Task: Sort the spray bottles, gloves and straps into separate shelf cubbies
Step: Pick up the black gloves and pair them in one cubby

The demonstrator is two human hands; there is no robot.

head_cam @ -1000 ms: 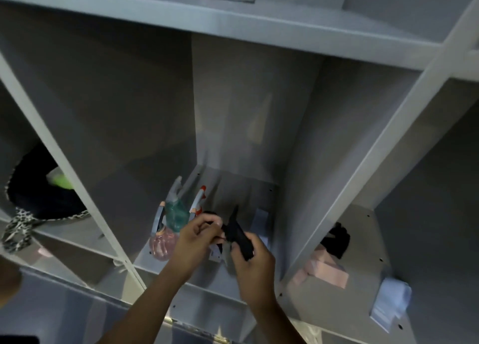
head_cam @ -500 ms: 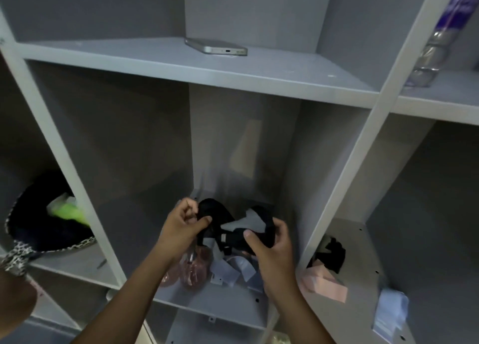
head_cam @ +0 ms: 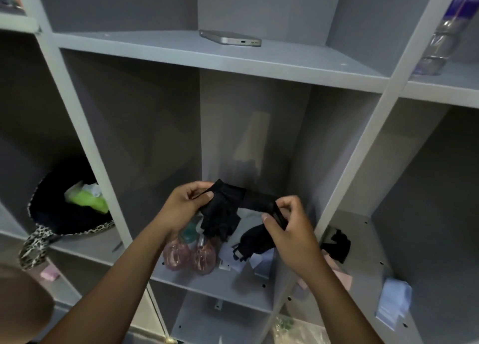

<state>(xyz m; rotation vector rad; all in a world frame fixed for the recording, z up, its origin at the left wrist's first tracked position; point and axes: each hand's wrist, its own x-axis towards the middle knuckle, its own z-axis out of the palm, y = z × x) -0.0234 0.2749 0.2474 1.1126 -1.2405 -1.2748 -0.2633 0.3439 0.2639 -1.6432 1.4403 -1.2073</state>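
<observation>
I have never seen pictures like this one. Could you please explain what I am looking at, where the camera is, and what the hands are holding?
There is no machine here. A person wears a camera on the head, so the picture looks forward and down at the person's own two arms, in front of a grey shelf divided into cubbies. The left hand and the right hand each pinch one end of a black glove, stretched between them. Below the hands, in the middle cubby, stand pink spray bottles beside another black glove. The cubby to the right holds a black item and a pale blue item. On the left lies a black bag. A phone lies on the shelf above.
</observation>
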